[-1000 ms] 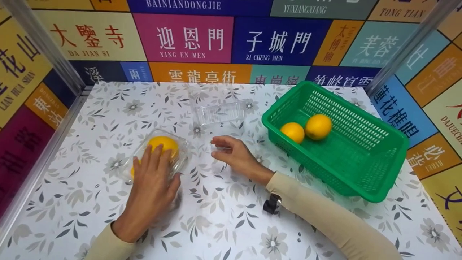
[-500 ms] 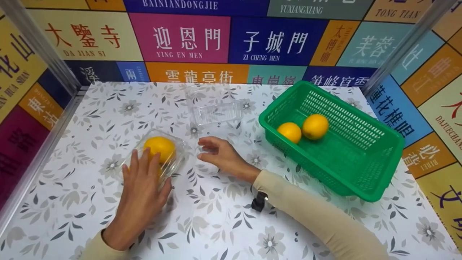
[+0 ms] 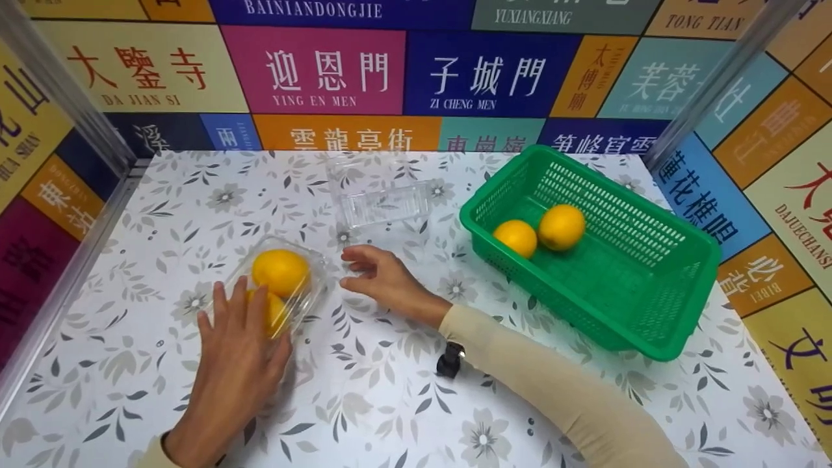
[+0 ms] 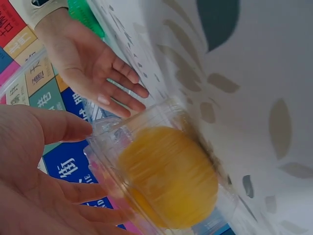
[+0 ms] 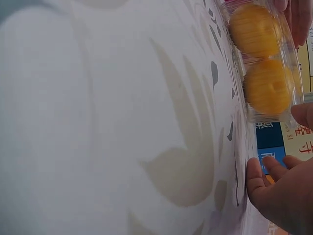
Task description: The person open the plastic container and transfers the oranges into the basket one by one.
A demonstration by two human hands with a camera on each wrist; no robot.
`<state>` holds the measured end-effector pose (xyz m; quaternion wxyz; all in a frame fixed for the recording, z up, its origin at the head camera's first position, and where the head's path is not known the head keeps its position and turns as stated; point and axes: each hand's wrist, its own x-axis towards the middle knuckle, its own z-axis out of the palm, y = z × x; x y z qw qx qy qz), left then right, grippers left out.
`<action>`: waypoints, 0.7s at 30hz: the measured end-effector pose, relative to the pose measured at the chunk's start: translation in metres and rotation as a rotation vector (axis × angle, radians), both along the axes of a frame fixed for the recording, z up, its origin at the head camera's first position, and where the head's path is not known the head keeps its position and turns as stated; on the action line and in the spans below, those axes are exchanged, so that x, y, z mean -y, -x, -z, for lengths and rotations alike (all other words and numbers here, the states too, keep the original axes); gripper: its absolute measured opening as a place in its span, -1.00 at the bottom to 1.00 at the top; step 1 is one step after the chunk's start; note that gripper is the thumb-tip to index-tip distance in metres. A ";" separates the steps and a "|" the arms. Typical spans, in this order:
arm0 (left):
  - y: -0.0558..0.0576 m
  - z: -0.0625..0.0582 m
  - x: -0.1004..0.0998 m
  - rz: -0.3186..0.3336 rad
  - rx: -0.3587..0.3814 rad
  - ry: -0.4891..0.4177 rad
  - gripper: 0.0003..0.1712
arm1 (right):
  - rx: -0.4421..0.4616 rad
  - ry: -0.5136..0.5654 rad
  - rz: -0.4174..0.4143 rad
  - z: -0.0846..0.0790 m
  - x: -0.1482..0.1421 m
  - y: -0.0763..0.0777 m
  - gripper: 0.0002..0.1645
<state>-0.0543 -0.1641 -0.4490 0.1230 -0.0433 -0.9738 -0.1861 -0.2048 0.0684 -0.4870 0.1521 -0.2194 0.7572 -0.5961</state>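
A clear plastic fruit box (image 3: pixel 311 296) with two oranges (image 3: pixel 281 272) in it lies on the table at left. My left hand (image 3: pixel 233 351) reaches over its near end, fingers straight and spread, fingertips at the nearer orange and the box edge. In the left wrist view the thumb (image 4: pixel 68 128) is beside the box wall, with an orange (image 4: pixel 168 176) showing through the plastic. To the right of the box my right hand (image 3: pixel 390 279) hovers close by, fingers loosely bent, nothing in them. The right wrist view shows both oranges (image 5: pixel 266 88) side by side inside the box.
A green basket (image 3: pixel 588 325) holding two oranges (image 3: pixel 561 227) stands at the right. Another clear plastic box (image 3: pixel 387 205), hard to see against the flowered tablecloth (image 3: pixel 364 403), lies at the back middle. Printed panels (image 3: pixel 318 71) wall in the table behind and at both sides.
My left hand has slid back toward me across the box, uncovering more of the oranges. My right hand has drawn nearer the box from the right. The head view has shifted slightly.
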 end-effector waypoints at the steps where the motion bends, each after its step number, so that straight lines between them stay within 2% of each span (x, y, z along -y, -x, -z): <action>1: 0.000 0.001 0.000 -0.004 0.001 -0.002 -0.13 | 0.001 0.000 -0.004 0.000 0.002 0.000 -0.26; 9: -0.004 0.002 0.003 -0.014 0.012 0.004 -0.13 | 0.026 0.009 -0.032 -0.001 0.017 0.002 -0.22; 14: -0.006 0.002 0.003 -0.008 0.030 -0.015 -0.13 | 0.041 -0.010 -0.021 -0.005 0.024 0.003 -0.20; 21: -0.006 0.003 0.006 0.010 0.070 -0.019 -0.19 | -0.005 -0.048 -0.029 -0.008 0.029 0.004 -0.23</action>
